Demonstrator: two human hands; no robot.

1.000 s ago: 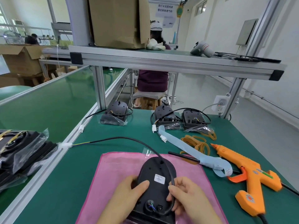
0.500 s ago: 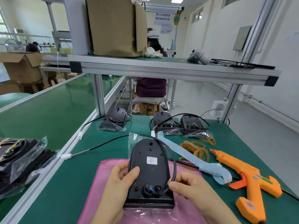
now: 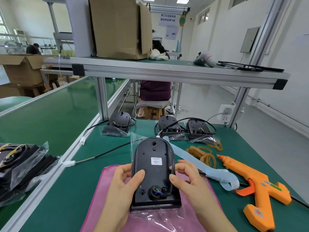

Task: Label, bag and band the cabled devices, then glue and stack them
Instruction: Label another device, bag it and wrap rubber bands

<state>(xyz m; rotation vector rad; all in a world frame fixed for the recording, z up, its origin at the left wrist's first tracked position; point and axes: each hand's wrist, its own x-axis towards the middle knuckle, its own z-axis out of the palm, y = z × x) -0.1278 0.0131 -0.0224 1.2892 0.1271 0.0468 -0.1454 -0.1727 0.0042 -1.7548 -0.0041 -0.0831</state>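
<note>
Black cabled device [image 3: 154, 171], back side up w/ white label [image 3: 156, 161], at 6 o'clock over pink cloth [image 3: 100, 206], clear bag [image 3: 150, 218] partly round it. L hand [image 3: 123, 180] grips its 9 o'clock edge; R hand [image 3: 185, 176] grips its 3 o'clock edge. Rubber bands [image 3: 203, 154] at 1 o'clock, orange glue gun [image 3: 255, 185] at 3.
</note>
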